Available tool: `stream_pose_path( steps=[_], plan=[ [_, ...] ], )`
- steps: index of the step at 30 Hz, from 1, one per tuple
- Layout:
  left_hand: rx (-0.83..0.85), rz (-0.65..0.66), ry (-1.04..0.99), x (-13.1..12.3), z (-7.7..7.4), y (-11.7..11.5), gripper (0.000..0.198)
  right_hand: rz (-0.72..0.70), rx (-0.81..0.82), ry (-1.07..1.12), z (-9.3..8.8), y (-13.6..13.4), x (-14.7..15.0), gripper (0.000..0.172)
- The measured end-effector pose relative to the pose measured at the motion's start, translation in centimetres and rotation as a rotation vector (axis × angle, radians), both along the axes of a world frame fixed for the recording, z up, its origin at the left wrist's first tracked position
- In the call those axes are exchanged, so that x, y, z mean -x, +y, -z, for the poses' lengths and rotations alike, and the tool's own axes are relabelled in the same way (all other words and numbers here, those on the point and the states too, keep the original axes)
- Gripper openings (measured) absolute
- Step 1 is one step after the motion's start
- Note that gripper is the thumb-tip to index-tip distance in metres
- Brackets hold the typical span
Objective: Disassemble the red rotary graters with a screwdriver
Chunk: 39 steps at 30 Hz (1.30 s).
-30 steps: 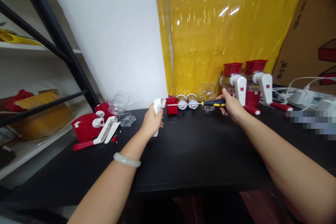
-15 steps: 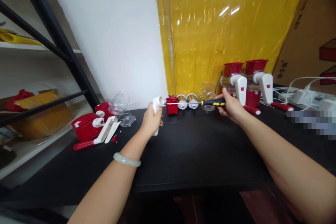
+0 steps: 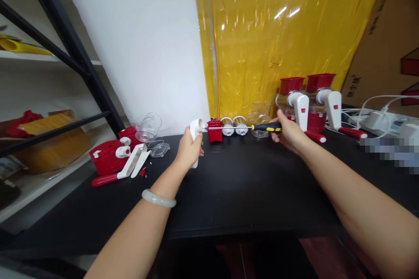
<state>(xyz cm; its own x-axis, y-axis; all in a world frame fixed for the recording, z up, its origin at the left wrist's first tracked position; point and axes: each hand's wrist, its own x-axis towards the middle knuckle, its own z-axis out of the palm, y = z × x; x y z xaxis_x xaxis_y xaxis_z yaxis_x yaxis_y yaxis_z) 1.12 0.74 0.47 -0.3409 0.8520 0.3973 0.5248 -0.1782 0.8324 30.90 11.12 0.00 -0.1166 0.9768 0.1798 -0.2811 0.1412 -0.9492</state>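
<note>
Our left hand has its fingers clamped on a white plastic piece, and our right hand has its fingers wrapped around a screwdriver, both above the bench, toward its back edge. The tip meets the round opening; we cannot tell whether it is seated. A crooked push could slip it toward our left fingers. Just beyond the shaft, a red part and two grater drums could be knocked. Assembled graters crowd the back right corner.
</note>
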Motion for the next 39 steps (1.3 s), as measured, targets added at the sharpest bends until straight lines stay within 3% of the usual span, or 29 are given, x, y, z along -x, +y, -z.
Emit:
stream_pose_path(
  steps=[4, 8, 11, 15, 19, 27, 34, 39],
  plan=[
    [-0.004, 0.003, 0.0, -0.1, -0.1, -0.1, 0.018, 0.003, -0.06, 0.109, -0.1, -0.3, 0.0, 0.026],
    [-0.023, 0.01, -0.011, -0.2, -0.1, -0.1, 0.016, -0.084, -0.074, 0.261, -1.0, -1.2, 0.0, 0.028],
    [-0.034, 0.002, -0.03, -0.2, 0.0, -0.1, 0.016, -0.044, -0.055, 0.195, -1.3, -1.3, 0.1, 0.025],
    [-0.063, 0.004, -0.029, 0.0, 0.0, 0.0, 0.016, -0.023, -0.016, -0.069, -0.9, -1.1, 0.2, 0.045],
    [-0.073, 0.015, -0.03, -0.1, 0.0, 0.0, 0.017, -0.008, -0.103, -0.007, -0.5, -1.0, 0.3, 0.048],
    [-0.063, 0.041, -0.024, -0.3, 0.0, -0.1, 0.02, 0.065, -0.168, 0.103, -0.3, -0.4, 0.4, 0.042],
    [-0.065, 0.033, -0.052, 0.0, 0.2, 0.2, 0.021, 0.137, -0.155, 0.076, -0.4, -0.1, 0.1, 0.028],
    [-0.058, -0.011, -0.086, -0.5, -0.2, 0.0, 0.037, 0.174, -0.093, -0.003, -0.5, -0.2, -0.1, 0.021]
  ],
)
